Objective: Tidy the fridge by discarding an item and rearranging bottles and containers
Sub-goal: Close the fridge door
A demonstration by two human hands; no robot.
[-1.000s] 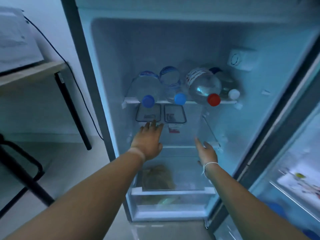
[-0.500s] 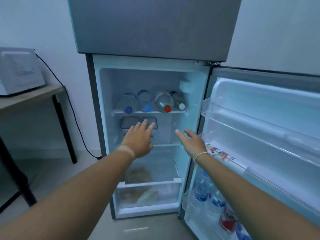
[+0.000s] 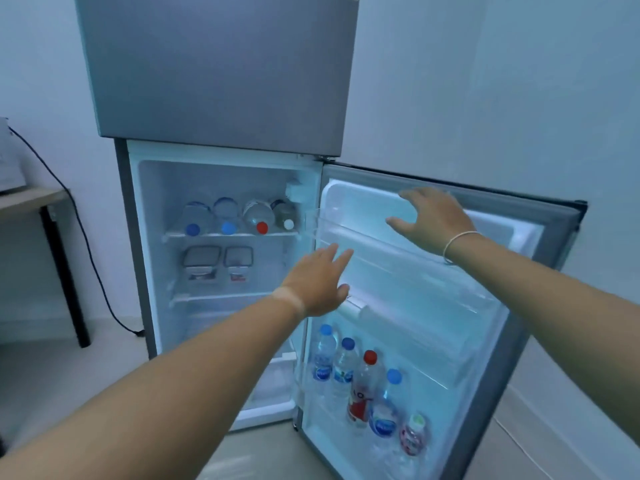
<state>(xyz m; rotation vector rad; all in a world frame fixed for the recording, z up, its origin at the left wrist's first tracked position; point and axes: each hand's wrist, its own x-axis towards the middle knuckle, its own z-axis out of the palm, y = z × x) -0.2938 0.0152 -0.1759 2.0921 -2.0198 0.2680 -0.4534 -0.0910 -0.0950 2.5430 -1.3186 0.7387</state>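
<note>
Fridge (image 3: 221,98): lower compartment stands wide open, its door (image 3: 540,271) swung out to the right.

Left hand (image 3: 317,284): fingers spread and flat, holding nothing, hovering in front of the hinge edge where cabinet meets door.

Right hand (image 3: 434,220): also spread wide and empty, raised before the upper part of the door's inner liner; whether it touches the plastic I cannot tell.

Lying bottles (image 3: 239,218): four on the top shelf (image 3: 228,234), on their sides with long axes running front to back, caps facing out (two blue, one red, one white).

Containers (image 3: 218,259): two lidded tubs side by side on the shelf below the bottles.

Door bottles (image 3: 367,382): five upright in the lowest door rack, below both hands.

Key relation: the shelf goods lie to the left of and beyond both hands, so the left hand is plainly the nearer; the door rack sits straight beneath the left hand, and the right would have to drop well down to reach it.

Next move, my guess: a reach leftward into the cabinet, or down to the rack; no item is held yet.

Writing: the red-capped door bottle shows pale letters on its red label, perhaps "LO"; the blue labels are too blurred to read.
</note>
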